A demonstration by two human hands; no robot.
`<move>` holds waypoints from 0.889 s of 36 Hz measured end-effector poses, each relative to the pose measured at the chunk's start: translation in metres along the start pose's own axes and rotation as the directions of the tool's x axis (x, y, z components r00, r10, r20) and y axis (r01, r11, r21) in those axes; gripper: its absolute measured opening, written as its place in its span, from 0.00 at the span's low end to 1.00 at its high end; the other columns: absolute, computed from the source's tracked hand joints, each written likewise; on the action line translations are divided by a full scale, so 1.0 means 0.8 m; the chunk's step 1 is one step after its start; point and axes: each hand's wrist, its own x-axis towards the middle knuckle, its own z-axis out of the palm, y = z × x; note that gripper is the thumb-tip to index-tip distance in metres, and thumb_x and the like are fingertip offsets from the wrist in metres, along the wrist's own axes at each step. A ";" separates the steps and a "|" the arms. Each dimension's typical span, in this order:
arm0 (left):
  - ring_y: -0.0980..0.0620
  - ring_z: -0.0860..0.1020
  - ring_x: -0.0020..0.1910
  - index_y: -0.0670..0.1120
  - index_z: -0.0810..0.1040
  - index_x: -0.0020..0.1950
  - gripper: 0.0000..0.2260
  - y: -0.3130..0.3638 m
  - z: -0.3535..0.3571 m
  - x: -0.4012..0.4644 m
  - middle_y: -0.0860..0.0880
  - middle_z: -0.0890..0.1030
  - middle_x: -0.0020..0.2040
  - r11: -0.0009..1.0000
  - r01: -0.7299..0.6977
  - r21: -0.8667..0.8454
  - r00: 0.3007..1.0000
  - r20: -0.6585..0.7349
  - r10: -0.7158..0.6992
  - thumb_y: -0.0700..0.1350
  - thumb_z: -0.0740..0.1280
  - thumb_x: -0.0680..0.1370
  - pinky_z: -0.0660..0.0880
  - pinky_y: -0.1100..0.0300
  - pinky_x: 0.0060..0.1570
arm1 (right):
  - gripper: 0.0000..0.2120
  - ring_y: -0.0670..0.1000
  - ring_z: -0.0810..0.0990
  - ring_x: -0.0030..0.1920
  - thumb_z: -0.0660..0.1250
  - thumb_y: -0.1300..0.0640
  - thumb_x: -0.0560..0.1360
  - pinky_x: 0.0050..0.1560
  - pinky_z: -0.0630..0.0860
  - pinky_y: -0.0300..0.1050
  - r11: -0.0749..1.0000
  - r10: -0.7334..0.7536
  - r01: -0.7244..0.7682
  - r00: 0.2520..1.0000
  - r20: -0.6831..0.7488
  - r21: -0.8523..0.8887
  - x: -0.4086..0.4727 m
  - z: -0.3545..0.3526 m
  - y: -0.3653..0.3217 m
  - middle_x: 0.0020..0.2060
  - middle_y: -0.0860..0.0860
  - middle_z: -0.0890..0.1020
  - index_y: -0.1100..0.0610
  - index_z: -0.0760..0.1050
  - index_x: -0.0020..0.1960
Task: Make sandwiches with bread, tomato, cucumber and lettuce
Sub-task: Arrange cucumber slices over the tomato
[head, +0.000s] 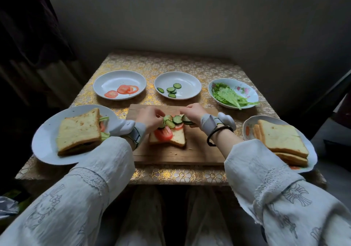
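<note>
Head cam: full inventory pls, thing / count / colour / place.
cutting board: 1, brown wood, table centre
open sandwich: 1, bread with tomato and cucumber, on board
finished sandwich: 1, tan, white plate left
bread stack: several slices, tan, plate right
tomato slices: about 3, red, far-left plate
cucumber slices: about 6, green, far-middle plate
lettuce: a few leaves, green, floral bowl far right
tablecloth: 1, gold floral
left hand: pinching at cucumber on the sandwich
right hand: holding cucumber slices
</note>
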 end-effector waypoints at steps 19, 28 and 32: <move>0.53 0.77 0.37 0.40 0.83 0.51 0.09 0.025 0.011 0.009 0.43 0.84 0.47 0.993 0.111 -0.046 0.992 0.062 -0.108 0.43 0.68 0.75 0.73 0.65 0.34 | 0.17 0.54 0.73 0.52 0.56 0.74 0.76 0.39 0.75 0.41 0.903 0.079 -0.119 0.991 0.112 0.412 -0.010 -0.015 0.017 0.42 0.56 0.75 0.68 0.72 0.63; 0.46 0.80 0.55 0.41 0.80 0.56 0.12 0.013 0.007 0.004 0.43 0.81 0.56 0.997 0.073 0.038 0.997 -0.020 -0.072 0.44 0.68 0.75 0.77 0.57 0.52 | 0.18 0.62 0.75 0.64 0.58 0.75 0.76 0.54 0.76 0.48 0.858 0.035 -0.085 0.994 0.106 0.507 -0.013 -0.007 0.017 0.64 0.66 0.73 0.69 0.69 0.65; 0.47 0.81 0.51 0.42 0.82 0.55 0.12 0.012 0.008 0.003 0.43 0.83 0.53 0.999 0.016 -0.037 1.000 0.000 -0.016 0.47 0.66 0.77 0.79 0.55 0.51 | 0.15 0.62 0.76 0.63 0.59 0.75 0.75 0.36 0.82 0.41 0.821 0.036 -0.102 0.991 0.127 0.562 -0.015 -0.004 0.016 0.60 0.65 0.76 0.65 0.73 0.59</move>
